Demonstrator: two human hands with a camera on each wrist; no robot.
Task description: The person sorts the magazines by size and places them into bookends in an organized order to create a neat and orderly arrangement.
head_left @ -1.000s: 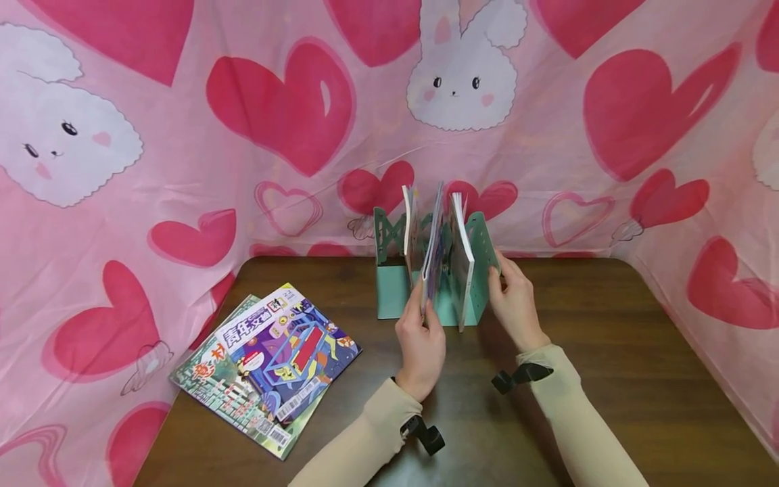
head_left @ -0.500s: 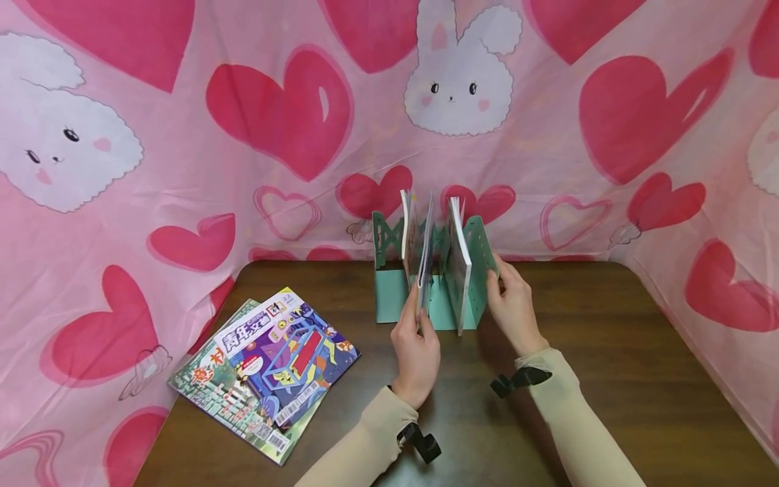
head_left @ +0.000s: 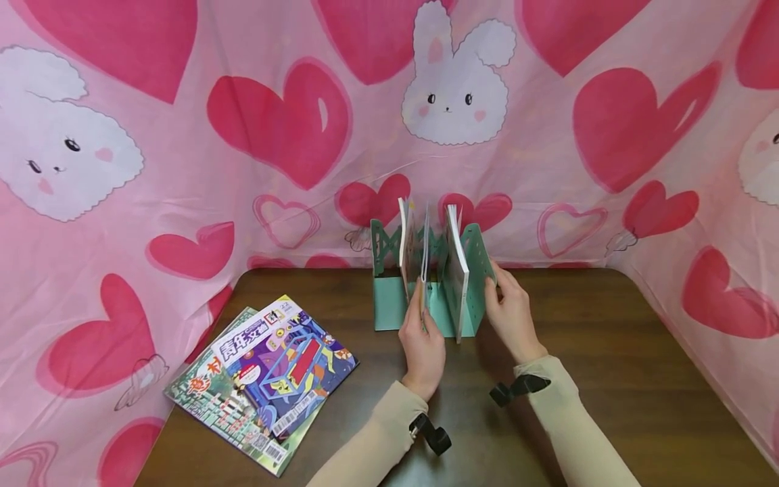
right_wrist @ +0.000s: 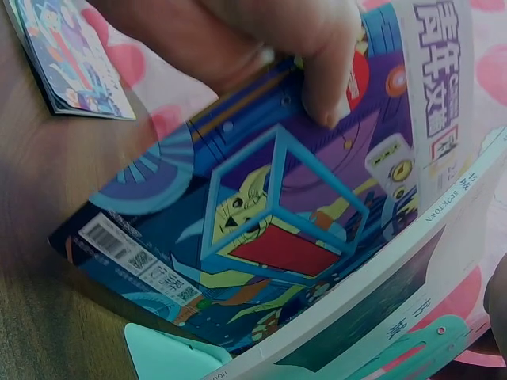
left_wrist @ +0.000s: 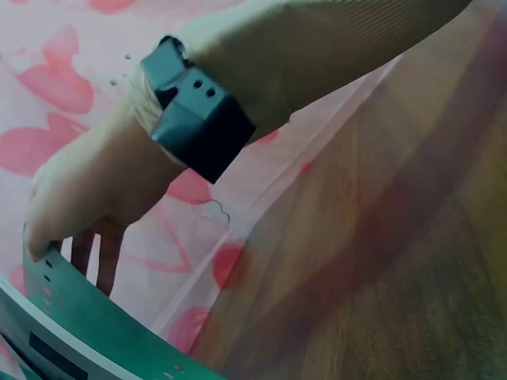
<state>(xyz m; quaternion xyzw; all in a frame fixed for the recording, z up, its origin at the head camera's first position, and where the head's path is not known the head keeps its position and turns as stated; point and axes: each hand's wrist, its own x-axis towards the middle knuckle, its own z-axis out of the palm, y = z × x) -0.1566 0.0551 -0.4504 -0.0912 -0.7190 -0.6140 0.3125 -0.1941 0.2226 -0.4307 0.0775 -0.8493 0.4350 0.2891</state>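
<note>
A green expanding book rack (head_left: 388,306) stands at the back of the table. My left hand (head_left: 422,352) pinches the near edge of a thin magazine (head_left: 425,257), upright in the rack's middle. In the right wrist view, its purple and blue cover (right_wrist: 277,214) shows, with the left thumb (right_wrist: 326,83) pressed against it. My right hand (head_left: 514,314) grips the outer edge of the rack's right end plate (head_left: 479,270), as the left wrist view also shows. A thicker white-edged book (head_left: 460,284) leans beside that plate. Left of the held magazine stands another pale-edged volume (head_left: 403,237).
On the table's left lie two overlapping magazines: a purple-covered one (head_left: 298,365) on top of a green one (head_left: 213,412). Pink cloth (head_left: 304,223) with hearts and rabbits hangs behind and around the brown table (head_left: 608,365).
My left hand has shifted the magazine slightly left in the rack, and it now stands straighter. The right hand keeps its grip on the end plate. The head view has tilted a little upward.
</note>
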